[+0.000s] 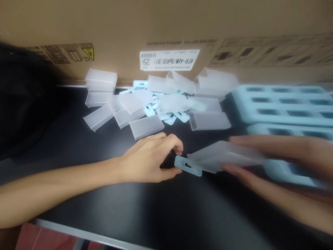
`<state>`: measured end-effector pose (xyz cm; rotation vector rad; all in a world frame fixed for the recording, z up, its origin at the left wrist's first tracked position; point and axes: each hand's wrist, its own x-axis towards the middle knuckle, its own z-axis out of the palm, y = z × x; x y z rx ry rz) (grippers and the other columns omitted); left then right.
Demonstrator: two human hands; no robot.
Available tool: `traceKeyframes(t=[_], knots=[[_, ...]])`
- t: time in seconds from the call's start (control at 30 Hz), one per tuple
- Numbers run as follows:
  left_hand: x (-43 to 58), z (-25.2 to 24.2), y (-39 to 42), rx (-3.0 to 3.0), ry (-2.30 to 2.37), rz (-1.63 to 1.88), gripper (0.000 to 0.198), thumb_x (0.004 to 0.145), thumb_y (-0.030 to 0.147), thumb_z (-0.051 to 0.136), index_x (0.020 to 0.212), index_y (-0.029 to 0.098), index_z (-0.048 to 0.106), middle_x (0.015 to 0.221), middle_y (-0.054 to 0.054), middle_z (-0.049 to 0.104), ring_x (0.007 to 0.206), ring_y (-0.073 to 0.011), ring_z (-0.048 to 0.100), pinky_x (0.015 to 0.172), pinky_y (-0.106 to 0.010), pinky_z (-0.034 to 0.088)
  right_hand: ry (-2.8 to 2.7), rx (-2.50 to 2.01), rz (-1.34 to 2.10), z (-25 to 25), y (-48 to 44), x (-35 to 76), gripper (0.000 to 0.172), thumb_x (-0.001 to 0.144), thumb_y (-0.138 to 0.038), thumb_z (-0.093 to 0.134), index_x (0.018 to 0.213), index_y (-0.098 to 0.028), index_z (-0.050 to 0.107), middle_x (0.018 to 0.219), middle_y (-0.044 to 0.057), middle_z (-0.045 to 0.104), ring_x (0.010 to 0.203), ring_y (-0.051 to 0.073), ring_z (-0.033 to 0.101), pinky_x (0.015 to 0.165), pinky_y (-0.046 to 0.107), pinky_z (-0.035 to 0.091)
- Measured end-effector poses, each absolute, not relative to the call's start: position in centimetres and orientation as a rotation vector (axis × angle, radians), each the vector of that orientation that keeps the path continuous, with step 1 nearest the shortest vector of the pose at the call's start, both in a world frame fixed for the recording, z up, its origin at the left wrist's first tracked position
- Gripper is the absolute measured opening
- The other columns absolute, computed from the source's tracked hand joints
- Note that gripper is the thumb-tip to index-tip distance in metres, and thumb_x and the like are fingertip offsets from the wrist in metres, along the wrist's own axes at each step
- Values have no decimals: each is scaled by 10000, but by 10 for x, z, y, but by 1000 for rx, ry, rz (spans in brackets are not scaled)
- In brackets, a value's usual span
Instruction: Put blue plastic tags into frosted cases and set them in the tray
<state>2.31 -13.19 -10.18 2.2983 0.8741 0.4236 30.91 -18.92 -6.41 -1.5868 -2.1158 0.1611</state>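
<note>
My left hand (151, 158) rests on the black table (117, 208) with its fingers curled, thumb and forefinger pinching the end of a pale blue hang tab (187, 166). My right hand (273, 163), smeared by motion, grips a frosted clear plastic sleeve (223, 157) between thumb and fingers. The tab sticks out of the sleeve's left end. Both hands meet at mid-table, in front of a heap of similar sleeves.
A pile of frosted plastic sleeves (145, 104) and blue tabs (171, 116) lies against a large cardboard box (166, 31) at the back. Pale blue moulded trays (283, 104) with rectangular pockets are stacked at right. A dark shape (23, 100) fills the left.
</note>
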Motion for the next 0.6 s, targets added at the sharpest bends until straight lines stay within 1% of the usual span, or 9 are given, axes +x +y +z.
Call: traceKeyframes(t=[0.07,0.13,0.23,0.33,0.5,0.53,0.6], knots=[[23,-102,-131,2290,859,447,370,878,324,785,1139,236,538,1083,-28,698,952,-187,668,816,-329,565,-2196,-1440,209,-68,-185,304,440,930,-556,629,1359,-637,581,1028,-66,797,759,306,766,623,494,662],[23,-102,-131,2287,847,465,388,872,316,795,1149,233,536,1087,-30,702,950,-187,668,821,-330,565,-2256,-1288,323,-72,-180,300,517,963,-486,595,1447,-643,509,1030,-79,795,756,282,771,609,454,664],[23,-102,-131,2289,841,465,393,876,318,791,1165,233,538,1098,-35,702,954,-190,669,827,-334,563,-2302,-1122,435,-74,-175,294,629,990,-358,589,1534,-624,420,1034,-64,789,761,243,770,595,388,653],[23,-103,-131,2288,857,447,390,880,325,785,1175,237,544,1105,-40,696,969,-198,671,837,-340,562,-2322,-1040,439,-74,-173,288,673,1007,-284,574,1576,-589,385,1047,-43,783,761,232,765,594,368,644],[23,-103,-131,2296,872,442,365,884,344,783,1150,242,555,1061,-26,690,965,-201,664,823,-335,543,-2377,-995,407,-70,-175,280,661,1022,-286,547,1601,-556,380,1116,-27,790,804,243,777,622,371,643],[23,-103,-130,2296,869,445,338,890,335,772,1134,243,558,1054,-21,688,966,-198,661,820,-331,537,-2397,-992,413,-69,-176,279,644,1022,-282,547,1593,-543,407,1114,-24,792,805,240,778,621,365,641],[24,-102,-130,2294,859,456,292,897,301,751,1109,244,559,1047,-8,686,972,-192,655,817,-324,524,-2372,-1053,462,-68,-178,276,544,1013,-307,564,1509,-529,538,1076,-33,799,788,225,777,613,346,636]])
